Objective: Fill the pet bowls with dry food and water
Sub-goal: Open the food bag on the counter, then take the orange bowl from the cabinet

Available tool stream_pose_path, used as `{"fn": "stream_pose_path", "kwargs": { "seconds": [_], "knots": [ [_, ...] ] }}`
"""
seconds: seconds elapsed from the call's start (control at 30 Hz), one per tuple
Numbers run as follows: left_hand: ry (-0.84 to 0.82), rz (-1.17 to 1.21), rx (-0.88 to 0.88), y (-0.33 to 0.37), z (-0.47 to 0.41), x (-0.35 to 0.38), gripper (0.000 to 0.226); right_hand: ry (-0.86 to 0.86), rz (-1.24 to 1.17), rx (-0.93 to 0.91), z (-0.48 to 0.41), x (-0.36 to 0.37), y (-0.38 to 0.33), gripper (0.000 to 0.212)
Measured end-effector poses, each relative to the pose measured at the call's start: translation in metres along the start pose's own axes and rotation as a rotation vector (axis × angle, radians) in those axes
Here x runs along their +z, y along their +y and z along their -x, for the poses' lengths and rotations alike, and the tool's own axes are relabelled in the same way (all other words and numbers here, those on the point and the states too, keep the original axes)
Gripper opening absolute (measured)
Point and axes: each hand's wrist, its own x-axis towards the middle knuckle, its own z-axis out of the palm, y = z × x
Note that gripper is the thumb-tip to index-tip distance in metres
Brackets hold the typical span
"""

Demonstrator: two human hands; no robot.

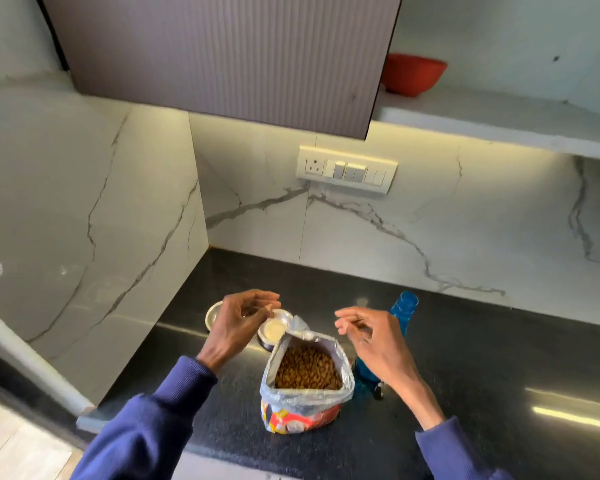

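Soft, open foil-lined bag of brown kibble (305, 393) near front edge of desk (465, 375) likely slumps, so grip mid-sides; left hand (238, 323) and right hand (374, 341) fingers loosely curled, empty.

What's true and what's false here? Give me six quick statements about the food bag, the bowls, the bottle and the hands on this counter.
1. The food bag stands open with kibble showing inside. True.
2. The blue bottle lies on its side left of the bag. False: it stands upright to the bag's right, behind the right hand.
3. Two steel bowls sit beyond the bag, partly hidden by the left hand. True.
4. The steel bowls are already full of kibble. False: no kibble shows in them.
5. The right hand grips the bottle. False: its fingers are loosely curled and hold nothing.
6. A red bowl sits on the shelf at upper right. True.
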Motion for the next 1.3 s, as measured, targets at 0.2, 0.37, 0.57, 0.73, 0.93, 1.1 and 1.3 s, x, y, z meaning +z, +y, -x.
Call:
{"fn": "stream_pose_path", "kwargs": {
  "seconds": [0.2, 0.37, 0.57, 0.73, 0.93, 1.1, 1.3],
  "knots": [
    [0.023, 0.015, 0.256, 0.098, -0.05, -0.005, 0.025, 0.098, -0.01, -0.17, -0.036, -0.052, -0.059, 0.022],
    [0.09, 0.007, 0.391, 0.158, -0.078, -0.007, 0.018, 0.18, 0.02, -0.313, -0.057, -0.1, -0.106, 0.02],
    [0.29, -0.019, 0.639, 0.216, -0.093, -0.004, 0.022, 0.333, 0.03, -0.516, -0.088, -0.16, -0.165, 0.02],
    [0.478, -0.213, 0.817, 0.243, -0.107, -0.008, 0.046, 0.496, 0.122, -0.584, -0.134, -0.205, -0.204, 0.015],
    [0.597, -0.624, 0.97, 0.247, -0.134, -0.011, 0.083, 0.605, 0.325, -0.343, -0.205, -0.226, -0.203, 0.021],
    [0.628, -0.825, 0.953, 0.241, -0.147, -0.007, 0.101, 0.57, 0.324, -0.072, -0.242, -0.229, -0.2, 0.038],
    [0.611, -0.886, 0.966, 0.238, -0.154, -0.013, 0.099, 0.429, 0.058, 0.064, -0.249, -0.243, -0.214, 0.023]
  ]
}}
